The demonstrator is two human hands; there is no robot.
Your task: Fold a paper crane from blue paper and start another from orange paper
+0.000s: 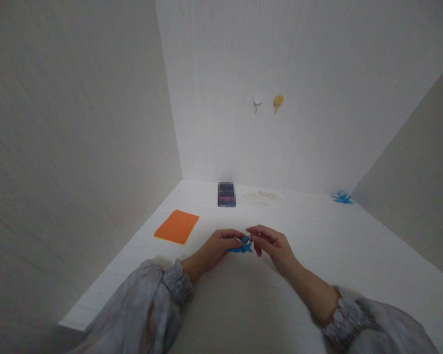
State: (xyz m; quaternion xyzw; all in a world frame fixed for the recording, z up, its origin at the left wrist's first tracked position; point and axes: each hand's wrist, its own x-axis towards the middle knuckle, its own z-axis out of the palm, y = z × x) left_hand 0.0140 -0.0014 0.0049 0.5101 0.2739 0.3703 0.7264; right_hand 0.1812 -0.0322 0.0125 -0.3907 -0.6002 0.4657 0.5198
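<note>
A small blue folded paper figure [246,247], with pointed tips, is held just above the white table or on it; I cannot tell which. My left hand [221,246] is closed around its left part, thumb and fingers pinching it. From the other side, my right hand [271,246] brings bent fingertips to the figure's upper right tip and appears to pinch it there. Parts of the paper are covered by the fingers. To the left of my left hand lies a stack of square orange paper [177,226] with a yellow edge showing beneath.
A dark phone-like device [226,194], its screen blurred out, lies by the back wall. Several blue folded paper pieces [342,197] sit in the far right corner. A white hook [257,100] and a yellow hook [278,101] are on the wall. Walls enclose the white table [317,236].
</note>
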